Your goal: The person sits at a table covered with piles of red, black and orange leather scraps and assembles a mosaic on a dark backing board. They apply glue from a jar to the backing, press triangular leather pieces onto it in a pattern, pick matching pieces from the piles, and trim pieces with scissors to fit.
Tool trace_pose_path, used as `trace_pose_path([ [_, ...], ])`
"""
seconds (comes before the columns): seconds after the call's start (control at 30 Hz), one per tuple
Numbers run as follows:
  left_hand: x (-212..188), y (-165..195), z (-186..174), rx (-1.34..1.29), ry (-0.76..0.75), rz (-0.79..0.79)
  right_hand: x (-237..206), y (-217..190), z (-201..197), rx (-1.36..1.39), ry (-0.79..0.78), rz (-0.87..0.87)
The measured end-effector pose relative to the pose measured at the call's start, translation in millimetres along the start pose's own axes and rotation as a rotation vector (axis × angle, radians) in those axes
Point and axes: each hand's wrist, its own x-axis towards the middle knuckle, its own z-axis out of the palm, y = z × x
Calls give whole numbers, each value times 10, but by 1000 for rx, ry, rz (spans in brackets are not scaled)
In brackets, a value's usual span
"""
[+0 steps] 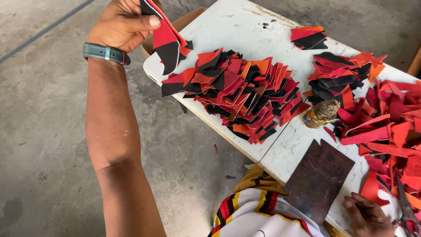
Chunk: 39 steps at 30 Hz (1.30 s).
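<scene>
My left hand (123,24) is raised at the top left, fingers pinched on a red and black cut piece (169,44) that hangs over the table's left corner. A teal watch band sits on that wrist. Just right of it, a big overlapping pile of red, orange and black cut pieces (241,94) covers the white table (232,26). My right hand (368,217) rests at the bottom right on the table edge, fingers curled with nothing in them, beside a dark brown flat board (318,177).
A small glue jar with a crusted top (322,114) stands mid-table. Further piles of cut pieces (335,77) and red strips (392,127) lie right. Scissors (405,206) lie at the right edge. A cardboard box (186,19) sits behind the table. Concrete floor lies left.
</scene>
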Motion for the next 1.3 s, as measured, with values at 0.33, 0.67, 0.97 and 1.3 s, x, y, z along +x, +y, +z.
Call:
trace_pose_path([
  [0.33,72,-11,82,465,-27,-177,23,95,25,41,26,-38],
  [0.67,430,-533,306,1200,-148,-782,23,-20,43,47,34,-5],
  [0.97,659,-858,443,1239,-272,-1124,-21,-117,20,26,16,6],
  [1.3,656,-1524,548,1265,-203,-933,-28,-49,4,14,22,8],
])
